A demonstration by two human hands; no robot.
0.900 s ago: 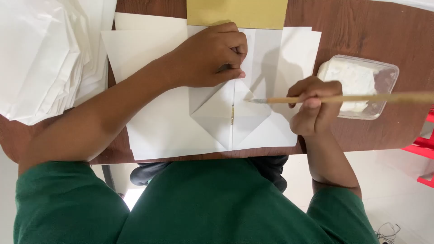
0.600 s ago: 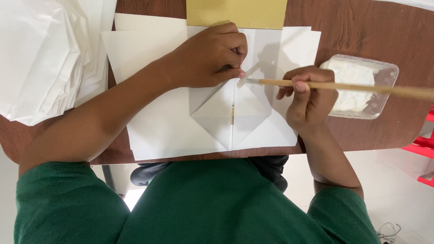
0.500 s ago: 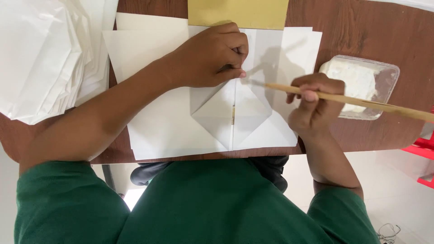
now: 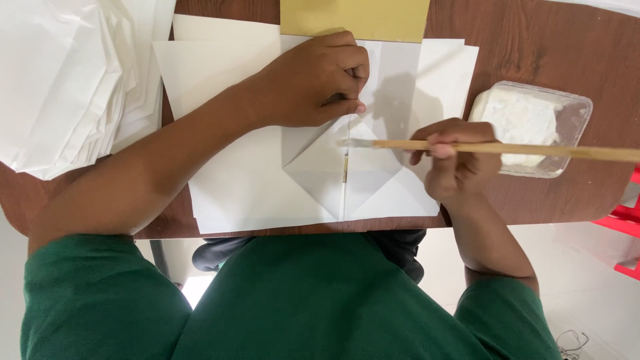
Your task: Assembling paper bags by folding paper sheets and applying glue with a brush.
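My left hand (image 4: 313, 80) presses down on a folded white paper (image 4: 340, 177) whose lower flaps form a point toward me. In my right hand (image 4: 457, 160) is a long wooden brush (image 4: 520, 149), held level, with its tip touching the paper near the centre seam just below my left fingers. A clear plastic tub of white paste (image 4: 530, 127) sits to the right of the paper, behind the brush handle.
A stack of white sheets (image 4: 67, 80) lies at the left of the brown wooden table (image 4: 547, 40). A yellow-gold sheet (image 4: 353, 19) lies at the far edge. More white sheets lie under the folded paper. Red objects (image 4: 627, 220) stand on the floor at right.
The brush tip has swept over the fold: from the right of the seam up toward my left fingers, then back down to the seam. My left hand has stayed put.
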